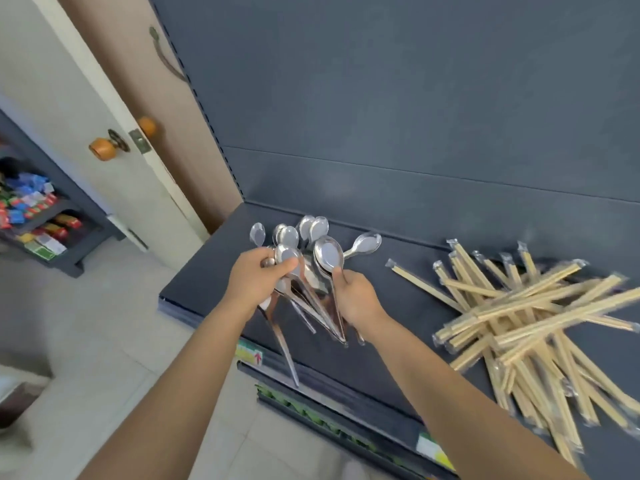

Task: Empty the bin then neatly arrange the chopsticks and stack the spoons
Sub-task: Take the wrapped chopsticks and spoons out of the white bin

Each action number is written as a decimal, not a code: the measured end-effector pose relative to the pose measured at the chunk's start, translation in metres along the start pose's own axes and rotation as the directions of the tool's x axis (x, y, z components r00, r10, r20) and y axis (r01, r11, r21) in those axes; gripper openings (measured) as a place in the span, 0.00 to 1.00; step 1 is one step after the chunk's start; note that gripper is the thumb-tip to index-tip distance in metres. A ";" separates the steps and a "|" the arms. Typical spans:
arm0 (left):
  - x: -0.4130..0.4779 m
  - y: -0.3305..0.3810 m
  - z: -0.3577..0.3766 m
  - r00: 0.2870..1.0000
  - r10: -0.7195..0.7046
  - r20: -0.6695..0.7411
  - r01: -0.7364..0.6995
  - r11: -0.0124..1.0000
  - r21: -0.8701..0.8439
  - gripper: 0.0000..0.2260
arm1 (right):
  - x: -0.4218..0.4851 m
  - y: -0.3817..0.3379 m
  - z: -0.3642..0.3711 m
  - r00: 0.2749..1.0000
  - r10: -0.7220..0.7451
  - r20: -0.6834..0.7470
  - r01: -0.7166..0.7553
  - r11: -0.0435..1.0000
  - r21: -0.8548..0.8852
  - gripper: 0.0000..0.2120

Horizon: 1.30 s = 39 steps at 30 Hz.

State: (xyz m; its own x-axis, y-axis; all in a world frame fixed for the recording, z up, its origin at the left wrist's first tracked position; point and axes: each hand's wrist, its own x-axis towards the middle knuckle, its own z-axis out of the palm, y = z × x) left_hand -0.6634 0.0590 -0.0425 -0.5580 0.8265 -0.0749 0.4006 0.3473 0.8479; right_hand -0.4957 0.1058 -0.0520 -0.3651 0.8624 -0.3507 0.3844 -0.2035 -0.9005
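Steel spoons (329, 252) being bunched: left hand (256, 277) gripping the bundle, right hand (358, 299) pinching one neck, prob. aligning for stacking.

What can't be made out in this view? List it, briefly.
1. Head view: the count of spoons; they overlap, and the left hand and right hand cover parts of their handles.
2. Head view: how far the chopsticks reach; the right edge cuts them off.
3. Head view: the text on the shelf label; blurred.
4. The bin: nowhere in frame.

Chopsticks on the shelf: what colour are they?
The chopsticks are pale tan, each in clear wrapping; the head view shows this best.
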 end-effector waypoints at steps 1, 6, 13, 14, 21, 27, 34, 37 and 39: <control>0.016 0.004 0.001 0.998 0.050 0.033 -0.052 0.996 0.066 0.22 | 0.011 -0.002 0.000 0.999 0.015 -0.031 -0.015 1.000 0.002 0.21; 0.086 0.023 0.018 0.918 0.280 0.281 -0.352 0.903 0.248 0.24 | 0.046 0.002 0.010 0.992 0.074 -0.105 -0.078 0.997 -0.031 0.21; 0.150 0.059 0.058 0.566 0.272 0.778 -0.690 0.672 0.267 0.21 | 0.058 0.008 0.013 0.926 0.165 -0.340 -0.194 0.979 -0.053 0.23; 0.155 0.060 0.063 0.510 0.262 0.819 -0.720 0.652 0.240 0.22 | 0.058 0.008 0.016 0.907 0.184 -0.379 -0.216 0.975 -0.044 0.23; 0.176 0.049 0.079 0.329 0.357 0.874 -0.764 0.645 0.024 0.18 | 0.050 0.000 0.052 0.752 0.302 -0.586 -0.325 0.943 0.070 0.27; 0.178 0.022 0.071 0.344 0.457 0.820 -0.652 0.745 -0.142 0.26 | 0.046 -0.017 0.075 0.618 0.330 -0.714 -0.313 0.936 0.161 0.26; 0.174 0.006 0.040 0.364 0.593 0.718 -0.734 0.657 -0.171 0.12 | 0.048 -0.020 0.094 0.593 0.415 -0.690 -0.209 0.907 0.366 0.18; 0.161 -0.005 0.028 0.295 0.566 0.770 -0.840 0.538 -0.073 0.16 | 0.047 -0.023 0.099 0.597 0.444 -0.668 -0.156 0.881 0.446 0.17; 0.152 -0.011 0.025 0.276 0.523 0.806 -0.891 0.454 0.011 0.16 | 0.046 -0.023 0.102 0.602 0.450 -0.660 -0.153 0.876 0.458 0.16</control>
State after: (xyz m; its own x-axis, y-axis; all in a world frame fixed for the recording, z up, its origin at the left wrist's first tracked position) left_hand -0.7348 0.1921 -0.0767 0.6414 0.7672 -0.0007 0.6870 -0.5739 0.4458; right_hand -0.6084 0.1032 -0.0737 0.5129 0.7331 -0.4467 0.0045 -0.5226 -0.8526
